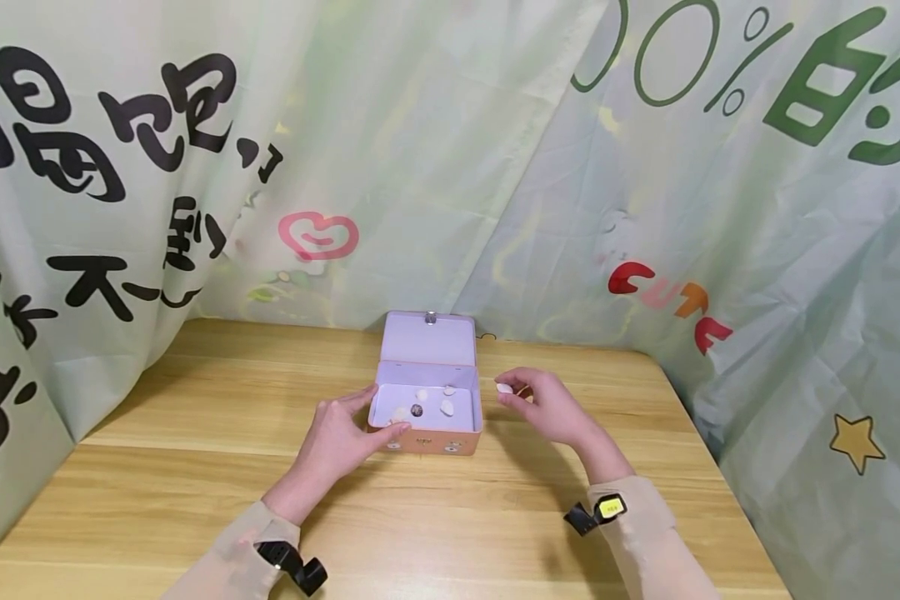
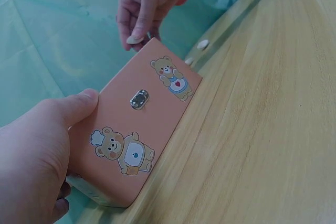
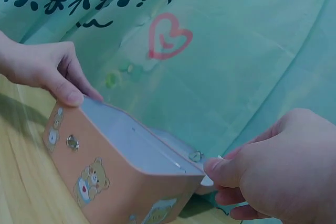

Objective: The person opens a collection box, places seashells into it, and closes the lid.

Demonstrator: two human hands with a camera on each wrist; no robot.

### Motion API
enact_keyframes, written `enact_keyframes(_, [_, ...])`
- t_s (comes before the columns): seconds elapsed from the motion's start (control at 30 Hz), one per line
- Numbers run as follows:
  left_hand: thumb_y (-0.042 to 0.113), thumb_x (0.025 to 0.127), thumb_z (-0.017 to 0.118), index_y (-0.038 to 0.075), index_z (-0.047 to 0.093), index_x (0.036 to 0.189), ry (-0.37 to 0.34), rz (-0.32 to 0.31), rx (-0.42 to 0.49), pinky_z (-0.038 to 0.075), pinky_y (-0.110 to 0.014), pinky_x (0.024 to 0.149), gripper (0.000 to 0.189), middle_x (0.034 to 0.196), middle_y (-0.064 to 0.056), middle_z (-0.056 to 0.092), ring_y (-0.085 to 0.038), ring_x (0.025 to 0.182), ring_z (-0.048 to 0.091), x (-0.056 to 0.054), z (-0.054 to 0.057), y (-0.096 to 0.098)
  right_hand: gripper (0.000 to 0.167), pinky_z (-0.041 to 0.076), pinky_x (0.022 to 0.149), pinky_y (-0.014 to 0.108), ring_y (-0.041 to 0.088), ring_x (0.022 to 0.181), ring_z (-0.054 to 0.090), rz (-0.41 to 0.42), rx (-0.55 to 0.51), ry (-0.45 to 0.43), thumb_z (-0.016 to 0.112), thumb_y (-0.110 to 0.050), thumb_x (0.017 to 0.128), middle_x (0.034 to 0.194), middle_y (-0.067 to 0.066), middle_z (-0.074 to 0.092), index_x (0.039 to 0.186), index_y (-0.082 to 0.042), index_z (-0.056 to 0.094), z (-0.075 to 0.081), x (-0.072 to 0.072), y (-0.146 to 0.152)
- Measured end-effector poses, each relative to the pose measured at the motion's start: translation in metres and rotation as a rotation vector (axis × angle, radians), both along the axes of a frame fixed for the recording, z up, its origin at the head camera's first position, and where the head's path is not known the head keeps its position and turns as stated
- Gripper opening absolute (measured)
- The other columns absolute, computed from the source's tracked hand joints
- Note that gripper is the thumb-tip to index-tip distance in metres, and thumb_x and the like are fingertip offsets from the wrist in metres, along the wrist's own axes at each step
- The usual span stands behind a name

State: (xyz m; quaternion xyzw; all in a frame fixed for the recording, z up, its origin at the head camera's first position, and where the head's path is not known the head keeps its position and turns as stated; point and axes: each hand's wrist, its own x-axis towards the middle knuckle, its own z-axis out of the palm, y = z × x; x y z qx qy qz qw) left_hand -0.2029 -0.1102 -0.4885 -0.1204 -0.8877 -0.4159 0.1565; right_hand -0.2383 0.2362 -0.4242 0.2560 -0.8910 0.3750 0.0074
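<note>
An orange tin box [image 1: 423,440] with bear pictures stands on the table, its lavender lid [image 1: 429,337] raised at the back. My left hand [image 1: 337,437] grips the box's left front corner, thumb over the front rim and fingers along the left side. Inside lie several small pale seashells [image 1: 447,408] and a dark round piece [image 1: 417,410]. Just right of the box, my right hand [image 1: 547,407] pinches a small white shell [image 1: 504,388] between thumb and fingertips, close to the right rim in the left wrist view.
In the left wrist view, small white pieces [image 2: 203,43] lie on the wooden table [image 1: 217,417] beyond the box's right end. A printed curtain [image 1: 420,167] hangs behind the table and along both sides.
</note>
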Motion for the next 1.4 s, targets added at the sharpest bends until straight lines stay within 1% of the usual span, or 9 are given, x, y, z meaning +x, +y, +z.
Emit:
enact_keyframes(0.3, [0.068,0.076,0.087,-0.003,0.065,0.139,-0.025,0.006,-0.002,0.041,-0.028,0.041,0.098,0.133,-0.032,0.062,0.001,0.038,0.026,0.001,0.0,0.0,0.02,0.059,0.084,0.043,0.019,0.092,0.066,0.021,-0.035,0.046,0.075,-0.009,0.1,0.1,0.001,0.074,0.118,0.001,0.075,0.009,-0.004,-0.013])
enact_keyframes(0.37, [0.071,0.075,0.086,-0.003,0.065,0.14,-0.029,0.008,-0.002,0.04,-0.028,0.039,0.099,0.124,-0.035,0.066,0.001,0.037,0.025,0.001,0.0,0.0,0.02,0.059,0.084,0.042,0.018,0.091,0.066,0.031,-0.041,0.047,0.075,-0.008,0.1,0.099,0.0,0.073,0.117,0.002,0.075,0.01,-0.005,-0.017])
enact_keyframes(0.43, [0.073,0.075,0.084,-0.002,0.065,0.14,-0.032,0.008,0.002,0.039,-0.027,0.037,0.101,0.107,-0.035,0.072,0.002,0.036,0.023,0.001,0.0,0.0,0.021,0.059,0.084,0.041,0.017,0.09,0.066,0.036,-0.045,0.041,0.075,-0.009,0.1,0.098,-0.001,0.073,0.117,0.002,0.075,0.012,-0.006,-0.022])
enact_keyframes(0.53, [0.076,0.075,0.082,-0.002,0.065,0.14,-0.023,0.008,0.001,0.038,-0.027,0.037,0.102,0.097,-0.033,0.072,0.002,0.036,0.022,0.001,0.0,0.001,0.021,0.059,0.084,0.039,0.017,0.09,0.066,0.039,-0.043,0.033,0.075,-0.011,0.1,0.098,-0.002,0.073,0.118,0.001,0.076,0.014,-0.005,-0.029])
enact_keyframes(0.67, [0.075,0.074,0.083,-0.003,0.066,0.138,-0.005,0.007,-0.002,0.04,-0.028,0.041,0.103,0.124,-0.035,0.066,0.0,0.04,0.026,0.0,0.0,0.001,0.022,0.058,0.085,0.04,0.017,0.09,0.065,0.046,-0.048,0.024,0.076,-0.01,0.1,0.097,-0.001,0.073,0.118,0.001,0.076,0.017,-0.005,-0.037])
enact_keyframes(0.77, [0.073,0.074,0.085,-0.004,0.066,0.138,0.001,0.003,-0.001,0.041,-0.029,0.045,0.102,0.133,-0.032,0.062,-0.003,0.045,0.034,0.0,0.0,0.0,0.021,0.058,0.085,0.041,0.017,0.09,0.065,0.063,-0.052,0.025,0.075,-0.01,0.1,0.098,0.0,0.073,0.118,0.001,0.075,0.017,-0.006,-0.042])
enact_keyframes(0.9, [0.071,0.075,0.086,-0.005,0.066,0.137,0.006,0.002,0.0,0.041,-0.03,0.046,0.1,0.134,-0.031,0.062,-0.008,0.051,0.042,0.0,-0.001,0.0,0.019,0.058,0.085,0.04,0.016,0.09,0.066,0.086,-0.054,0.029,0.076,-0.011,0.1,0.099,0.0,0.074,0.116,0.0,0.076,0.017,-0.008,-0.049])
enact_keyframes(1.13, [0.068,0.075,0.088,-0.005,0.066,0.137,0.012,0.002,-0.006,0.04,-0.03,0.045,0.098,0.132,-0.033,0.061,-0.008,0.052,0.042,0.0,0.001,0.0,0.018,0.058,0.085,0.039,0.016,0.089,0.065,0.099,-0.055,0.019,0.077,-0.01,0.099,0.099,-0.001,0.073,0.116,-0.003,0.077,0.013,-0.012,-0.059])
enact_keyframes(1.4, [0.067,0.075,0.089,-0.004,0.067,0.138,0.007,0.006,-0.007,0.04,-0.03,0.045,0.097,0.132,-0.034,0.061,-0.008,0.054,0.044,0.0,0.002,0.0,0.022,0.057,0.083,0.036,0.017,0.087,0.063,0.131,-0.045,0.0,0.076,-0.009,0.099,0.096,0.0,0.071,0.117,0.003,0.076,0.008,-0.015,-0.071])
